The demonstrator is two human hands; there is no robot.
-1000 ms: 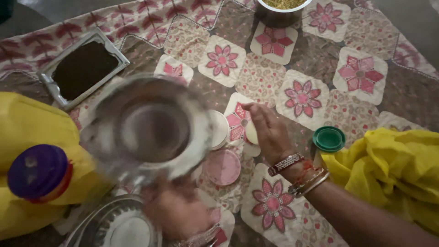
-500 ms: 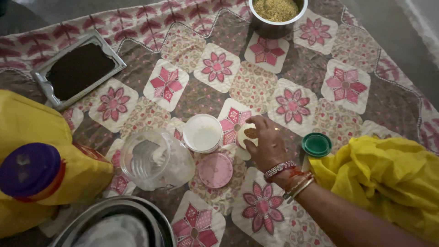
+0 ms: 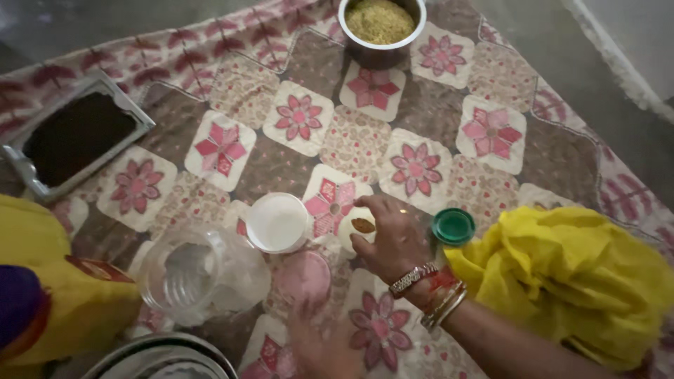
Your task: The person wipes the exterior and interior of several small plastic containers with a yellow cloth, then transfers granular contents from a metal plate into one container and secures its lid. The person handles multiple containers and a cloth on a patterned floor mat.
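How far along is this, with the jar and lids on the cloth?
Looks done: the clear jar lies open on its side, seemingly empty; pink lid and green lid lie off. In hand: the right hand pinches a small white piece with a brown spot; the left hand rests low, blurred. Left: the steel bowl's grain and the tray's dark powder look untouched.

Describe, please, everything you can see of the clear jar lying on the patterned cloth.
The clear jar looks like transparent plastic, wide-mouthed and lidless, with ridged walls. It lies tipped on its side on the patterned cloth, mouth toward the camera, and looks empty. A white lid sits just beyond it and a pink lid beside it. Neither hand touches it.
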